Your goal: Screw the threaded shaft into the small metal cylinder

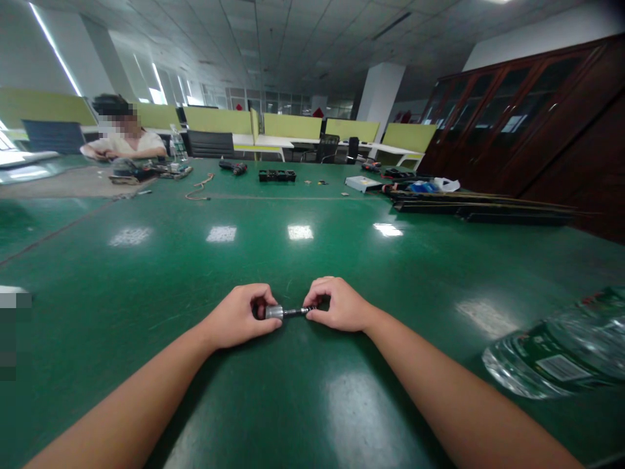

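Note:
Just above the green table (pixel 254 251), a silver metal cylinder with a thin dark shaft (pixel 275 312) lies crosswise between my hands. My left hand (pixel 239 316) is closed around the cylinder at its left end, thumb in front and fingers behind. From the cylinder the shaft runs right to a ribbed, spring-like end piece (pixel 311 310). Thumb and fingers of my right hand (pixel 342 305) pinch that end piece and partly cover it. Whether the end piece is a separate part, I cannot tell.
A large clear water bottle (pixel 561 352) lies near my right forearm. Farther back are a power drill (pixel 233 167), a black block-shaped part (pixel 277 176), a cord (pixel 199 187), a white box (pixel 364 184) and long dark strips (pixel 469 207). Another person (pixel 124 133) sits at the far left.

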A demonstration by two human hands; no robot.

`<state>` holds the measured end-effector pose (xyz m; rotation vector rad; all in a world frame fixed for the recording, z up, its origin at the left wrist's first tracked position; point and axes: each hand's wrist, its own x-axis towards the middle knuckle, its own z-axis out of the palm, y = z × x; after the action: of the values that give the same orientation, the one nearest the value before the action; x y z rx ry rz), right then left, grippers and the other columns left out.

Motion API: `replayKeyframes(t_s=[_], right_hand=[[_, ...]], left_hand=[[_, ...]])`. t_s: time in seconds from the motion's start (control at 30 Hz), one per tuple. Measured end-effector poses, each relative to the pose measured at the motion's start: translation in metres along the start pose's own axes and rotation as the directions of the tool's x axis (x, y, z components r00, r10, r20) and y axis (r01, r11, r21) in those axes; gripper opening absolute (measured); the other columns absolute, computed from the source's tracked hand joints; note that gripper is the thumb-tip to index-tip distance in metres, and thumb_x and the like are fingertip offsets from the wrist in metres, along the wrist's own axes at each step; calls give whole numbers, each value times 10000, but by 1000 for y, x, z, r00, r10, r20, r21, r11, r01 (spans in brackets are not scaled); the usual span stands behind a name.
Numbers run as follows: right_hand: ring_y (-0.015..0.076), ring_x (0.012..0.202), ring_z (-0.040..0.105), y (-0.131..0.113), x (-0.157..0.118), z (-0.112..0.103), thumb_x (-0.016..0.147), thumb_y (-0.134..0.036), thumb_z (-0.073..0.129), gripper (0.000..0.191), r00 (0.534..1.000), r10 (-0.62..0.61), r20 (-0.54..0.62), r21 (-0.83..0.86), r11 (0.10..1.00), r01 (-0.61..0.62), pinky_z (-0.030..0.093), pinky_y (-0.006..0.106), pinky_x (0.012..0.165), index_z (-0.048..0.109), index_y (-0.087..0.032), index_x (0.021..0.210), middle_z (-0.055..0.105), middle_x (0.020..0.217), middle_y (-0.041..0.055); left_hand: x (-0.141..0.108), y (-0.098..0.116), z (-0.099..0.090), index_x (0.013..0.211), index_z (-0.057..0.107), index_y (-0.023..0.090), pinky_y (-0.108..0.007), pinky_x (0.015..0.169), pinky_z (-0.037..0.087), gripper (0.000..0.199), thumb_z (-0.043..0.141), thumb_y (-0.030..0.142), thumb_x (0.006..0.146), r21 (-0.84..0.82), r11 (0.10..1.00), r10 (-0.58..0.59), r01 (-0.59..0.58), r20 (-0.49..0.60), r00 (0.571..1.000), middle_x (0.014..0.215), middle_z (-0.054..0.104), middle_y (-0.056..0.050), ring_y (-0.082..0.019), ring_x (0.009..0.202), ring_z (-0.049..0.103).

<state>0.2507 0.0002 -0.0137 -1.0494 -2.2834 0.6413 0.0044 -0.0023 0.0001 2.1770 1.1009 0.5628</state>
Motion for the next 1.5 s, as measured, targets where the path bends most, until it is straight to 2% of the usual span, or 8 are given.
replayKeyframes(t_s=[0.17,0.5,0.73,0.87,1.07,1.2,1.33,1.5], right_hand=[[127,656,568,-4,1,10,675,-170,729,75,999,-4,-34,-47,999,2,432,270,689,718,-168,749,638,677,-3],[103,605,534,-14,9,16,685,-187,741,135,970,243,16,48,969,-243,396,225,563,752,-184,819,631,695,-11],[159,792,590,-22,5,18,737,-217,747,111,993,104,-53,-50,993,-107,429,296,768,755,-209,847,687,807,23],[155,783,580,-26,8,26,754,-191,728,101,996,69,-63,-6,998,-69,429,282,729,739,-202,854,681,789,17],[126,710,591,-23,9,31,661,-112,753,228,971,228,-77,150,965,-215,446,245,668,708,-190,871,673,776,-7],[134,731,591,-23,9,30,716,-157,729,122,984,159,-85,103,983,-150,437,255,677,730,-189,834,677,778,9],[141,759,592,-25,9,29,743,-185,723,108,990,109,-90,81,992,-102,436,265,702,743,-196,848,683,787,15],[130,728,590,-23,9,30,701,-151,734,202,982,171,-83,123,979,-160,448,252,687,721,-193,898,670,784,6]], left_hand=[[0,-2,1,821,638,166,-213,566,392,167,710,270,713,-17,1000,17,-17,-9,1000,675,585,26,-125,607,535],[0,-3,-1,803,640,155,-209,540,372,166,715,260,699,-13,1000,16,-16,-27,1000,652,575,29,-121,586,515],[0,-5,3,838,624,153,-208,537,370,195,717,249,697,-11,1000,-14,14,-20,1000,654,558,34,-120,588,517],[0,-5,2,846,615,158,-212,543,367,195,712,253,707,-1,1000,-30,30,-17,999,662,554,34,-122,597,519],[-1,-2,1,888,626,165,-218,570,374,263,745,323,715,-4,1000,-19,19,-12,1000,694,554,32,-128,626,525],[0,0,1,874,650,164,-219,560,361,245,624,405,840,-14,999,-31,30,-18,999,666,557,23,-126,612,506],[1,-1,1,890,648,167,-214,550,354,228,679,370,792,-7,1000,-29,29,-2,1000,650,545,35,-121,596,503],[1,-2,1,918,646,172,-217,552,362,232,702,335,761,9,999,-48,48,13,999,660,544,38,-126,603,519]])
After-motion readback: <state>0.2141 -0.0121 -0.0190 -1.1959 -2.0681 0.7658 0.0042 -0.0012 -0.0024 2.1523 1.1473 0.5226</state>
